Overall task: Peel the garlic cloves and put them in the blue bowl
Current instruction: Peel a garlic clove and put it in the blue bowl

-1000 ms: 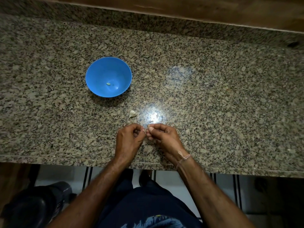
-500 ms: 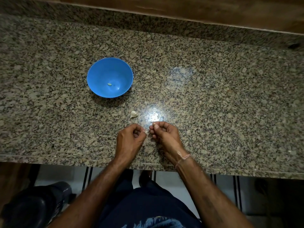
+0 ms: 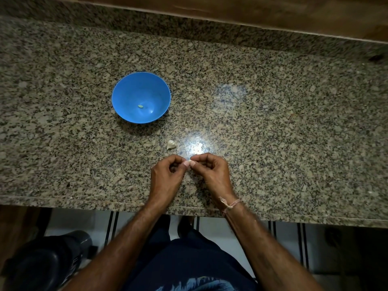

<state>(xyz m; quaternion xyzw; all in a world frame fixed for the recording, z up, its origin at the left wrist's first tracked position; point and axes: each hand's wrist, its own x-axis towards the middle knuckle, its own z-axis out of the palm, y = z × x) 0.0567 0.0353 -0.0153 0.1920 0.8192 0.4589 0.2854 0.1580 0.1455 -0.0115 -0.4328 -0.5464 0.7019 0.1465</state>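
The 2 hands meet over the near part of the speckled granite tabletop, fingers curled and thumbs brought together; the left hand and the right hand both pinch 1 small pale garlic clove between their fingertips, so each hand is closed tightly on it; only a sliver of the clove shows between the thumbnails, and whether skin is coming off it cannot be told. A thin thread band circles the right wrist.

Just beyond the hands, on the tabletop beside a bright glare patch, lies 1 pale garlic piece, apart from the fingers and touching nothing; whether it is an unpeeled clove or loose skin is unclear. Farther back and to the left stands the blue bowl, upright, well apart from the hands; 1 small pale-green peeled clove rests near the bottom of it.

Below the tabletop edge, dark clothing and a dark rounded object at lower left are visible over a striped floor.
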